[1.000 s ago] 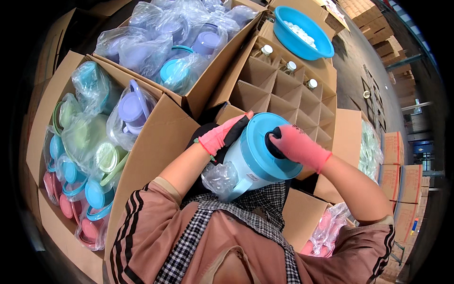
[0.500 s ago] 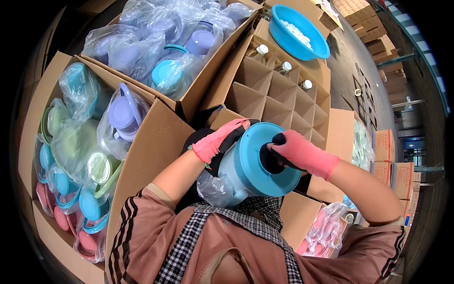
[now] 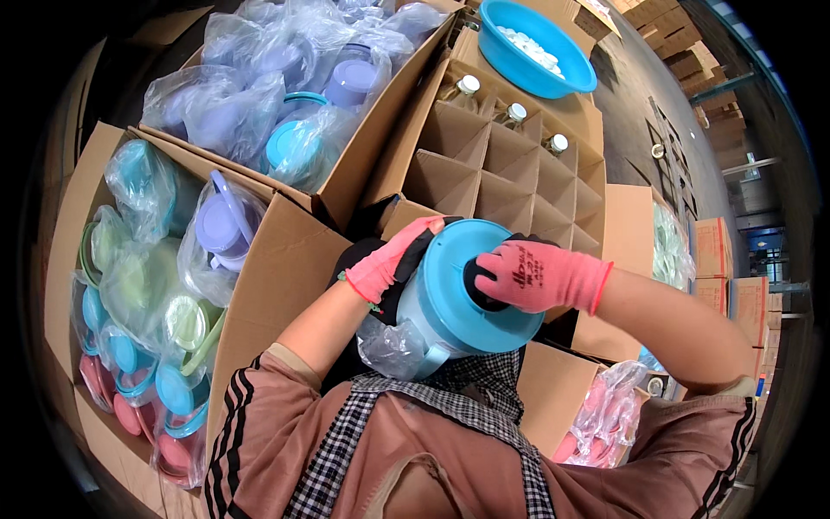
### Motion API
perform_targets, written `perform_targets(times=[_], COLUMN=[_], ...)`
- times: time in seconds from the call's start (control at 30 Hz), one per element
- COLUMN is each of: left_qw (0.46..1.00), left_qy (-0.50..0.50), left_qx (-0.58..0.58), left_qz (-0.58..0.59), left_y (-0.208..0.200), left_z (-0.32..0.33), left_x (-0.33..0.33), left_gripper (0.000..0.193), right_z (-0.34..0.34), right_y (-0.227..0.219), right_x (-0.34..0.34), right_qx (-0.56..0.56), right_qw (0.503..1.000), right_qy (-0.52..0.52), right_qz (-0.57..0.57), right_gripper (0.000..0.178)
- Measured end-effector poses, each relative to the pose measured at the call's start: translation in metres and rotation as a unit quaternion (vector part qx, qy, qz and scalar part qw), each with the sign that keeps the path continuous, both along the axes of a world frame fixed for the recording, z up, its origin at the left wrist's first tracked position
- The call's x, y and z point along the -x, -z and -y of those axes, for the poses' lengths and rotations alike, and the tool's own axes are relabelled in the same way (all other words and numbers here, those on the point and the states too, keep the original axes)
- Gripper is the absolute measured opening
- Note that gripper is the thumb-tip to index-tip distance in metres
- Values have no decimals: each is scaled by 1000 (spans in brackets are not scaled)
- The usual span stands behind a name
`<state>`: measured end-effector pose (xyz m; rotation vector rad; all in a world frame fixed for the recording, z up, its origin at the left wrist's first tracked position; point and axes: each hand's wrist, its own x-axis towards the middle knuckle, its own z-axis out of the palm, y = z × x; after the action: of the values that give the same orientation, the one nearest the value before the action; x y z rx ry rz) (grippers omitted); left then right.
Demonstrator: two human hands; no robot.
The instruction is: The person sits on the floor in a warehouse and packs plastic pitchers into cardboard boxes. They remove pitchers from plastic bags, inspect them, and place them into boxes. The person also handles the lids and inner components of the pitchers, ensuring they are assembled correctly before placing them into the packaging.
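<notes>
A blue plastic jug [image 3: 432, 311], with a wide turquoise top, a black round cap [image 3: 481, 290] and a handle at its lower side, is tilted against my body. My left hand [image 3: 406, 259], in a pink and black glove, grips the far left side of the jug near its rim. The fingers of my right hand [image 3: 536, 275], gloved alike, are closed around the black cap in the middle of the top; some fingertips are hidden. A crumpled clear plastic bag [image 3: 389, 348] clings to the lower left of the jug.
Cartons of bagged pastel jugs stand at left [image 3: 143, 268] and far left [image 3: 285, 95]. Ahead, a divided carton [image 3: 441, 182] holds three white-capped bottles. Beyond it sits a blue basin [image 3: 571, 84] with white caps. At right are a pink-filled carton [image 3: 553, 389] and stacked boxes [image 3: 712, 246].
My right hand has turned on the black cap, so the back of its glove now faces up. My left hand keeps its hold. The whole view has shifted slightly.
</notes>
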<state>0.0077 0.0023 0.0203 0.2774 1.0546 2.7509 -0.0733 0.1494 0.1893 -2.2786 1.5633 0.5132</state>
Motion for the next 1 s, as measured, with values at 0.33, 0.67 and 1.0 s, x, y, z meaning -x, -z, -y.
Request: perform_targets(times=[0.33,0.67,1.0], left_qw=[987,972,399], left_qy=[-113,-163,-101], left_qx=[113,131,875], left_qz=[1,102,-255], left_y=[-13,-24,-78], left_z=[3,-25,-40], left_x=[-14,-28,-159], left_gripper=[56,49,40], right_z=[-92,-134,-97], right_y=[1,95,148], right_x=[-77,-153,-155], right_qx=[321,243,66], right_qw=[782,451,382], right_qy=[471,686,614], right_qz=[251,517,688], right_gripper=[27,29,41])
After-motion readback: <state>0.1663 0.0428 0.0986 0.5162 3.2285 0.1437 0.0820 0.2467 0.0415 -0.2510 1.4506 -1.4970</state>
